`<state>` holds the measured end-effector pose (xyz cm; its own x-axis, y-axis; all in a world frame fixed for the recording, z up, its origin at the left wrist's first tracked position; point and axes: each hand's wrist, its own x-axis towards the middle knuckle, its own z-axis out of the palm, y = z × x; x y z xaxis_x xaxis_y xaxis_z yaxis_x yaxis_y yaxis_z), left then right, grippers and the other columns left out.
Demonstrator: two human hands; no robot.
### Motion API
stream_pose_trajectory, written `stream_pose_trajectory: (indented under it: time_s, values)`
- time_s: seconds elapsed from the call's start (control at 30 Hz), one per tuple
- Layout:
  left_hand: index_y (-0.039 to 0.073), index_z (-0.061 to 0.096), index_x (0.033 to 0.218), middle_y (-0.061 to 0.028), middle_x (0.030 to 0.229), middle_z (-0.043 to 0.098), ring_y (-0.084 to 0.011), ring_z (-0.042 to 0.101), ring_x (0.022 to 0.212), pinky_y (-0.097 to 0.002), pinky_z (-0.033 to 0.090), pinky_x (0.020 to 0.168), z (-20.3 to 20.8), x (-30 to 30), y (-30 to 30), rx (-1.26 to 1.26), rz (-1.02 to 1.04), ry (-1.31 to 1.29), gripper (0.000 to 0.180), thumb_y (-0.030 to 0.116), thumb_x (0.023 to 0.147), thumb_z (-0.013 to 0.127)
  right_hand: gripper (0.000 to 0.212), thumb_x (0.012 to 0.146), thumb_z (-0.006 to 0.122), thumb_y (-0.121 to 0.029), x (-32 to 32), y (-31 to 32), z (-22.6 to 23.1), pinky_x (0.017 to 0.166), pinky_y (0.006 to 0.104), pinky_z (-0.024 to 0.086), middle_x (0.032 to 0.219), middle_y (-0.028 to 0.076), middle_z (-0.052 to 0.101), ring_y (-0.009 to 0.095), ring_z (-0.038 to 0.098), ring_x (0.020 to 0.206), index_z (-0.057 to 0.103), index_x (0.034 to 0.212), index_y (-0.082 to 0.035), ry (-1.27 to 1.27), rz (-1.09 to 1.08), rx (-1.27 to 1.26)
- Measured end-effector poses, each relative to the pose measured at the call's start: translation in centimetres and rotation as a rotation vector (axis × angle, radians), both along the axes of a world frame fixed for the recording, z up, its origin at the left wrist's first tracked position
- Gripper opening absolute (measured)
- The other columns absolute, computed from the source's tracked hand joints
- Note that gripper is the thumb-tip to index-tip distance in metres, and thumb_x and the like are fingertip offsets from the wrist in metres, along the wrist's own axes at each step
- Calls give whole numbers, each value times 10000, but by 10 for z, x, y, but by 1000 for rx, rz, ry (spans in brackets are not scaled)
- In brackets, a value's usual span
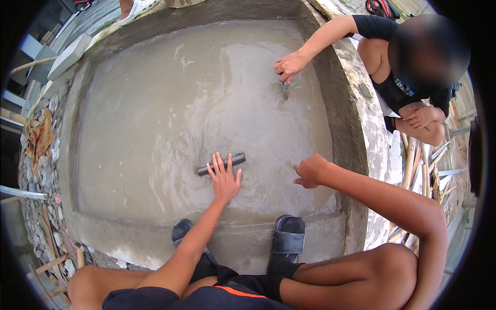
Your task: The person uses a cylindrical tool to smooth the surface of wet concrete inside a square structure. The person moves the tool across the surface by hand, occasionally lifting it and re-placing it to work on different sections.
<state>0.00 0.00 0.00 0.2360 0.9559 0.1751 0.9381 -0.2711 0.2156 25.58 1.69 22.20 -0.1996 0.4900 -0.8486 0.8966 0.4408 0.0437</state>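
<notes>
A dark, short pipe-like bar (238, 158) lies in the wet grey cement (134, 119). My left hand (225, 182) rests over it, fingers stretched out and spread across the bar, not wrapped round it. To the right, my right hand (311, 171) hovers over the cement near the right wall, its fingers curled in. Thumb and forefinger tips point left; whatever the palm may hold is hidden. Farther off, a co-worker's hand (290, 66) grips a small tool (285, 84) with a dark end touching the wet surface.
A raised concrete rim (343, 119) borders the wet slab. My sandals (288, 235) stand on the near ledge (243, 237). The co-worker (392, 82) crouches outside the right wall, beside bamboo poles (412, 163). Rubble (44, 181) lies along the left side.
</notes>
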Motion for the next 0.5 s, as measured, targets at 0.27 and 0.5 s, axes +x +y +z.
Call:
stream_pose_trajectory:
  time_s: [0.27, 0.5]
  values:
    - [184, 402, 1389, -214, 1504, 149, -401, 148, 1376, -600, 135, 1072, 27, -15, 103, -103, -22, -81, 564, 457, 900, 474, 419, 913, 483, -411, 5, 2, -3, 777, 448, 474, 961, 130, 663, 308, 645, 922, 570, 1073, -34, 41, -15, -8]
    - [290, 242, 1463, -176, 1539, 45, -371, 27, 1416, -621, 110, 1081, 30, -8, 170, -230, 72, 73, 696, 614, 871, 410, 454, 912, 491, -422, 15, 1, 2, 783, 447, 477, 989, 124, 664, 301, 643, 948, 559, 1122, -25, 33, -86, 14]
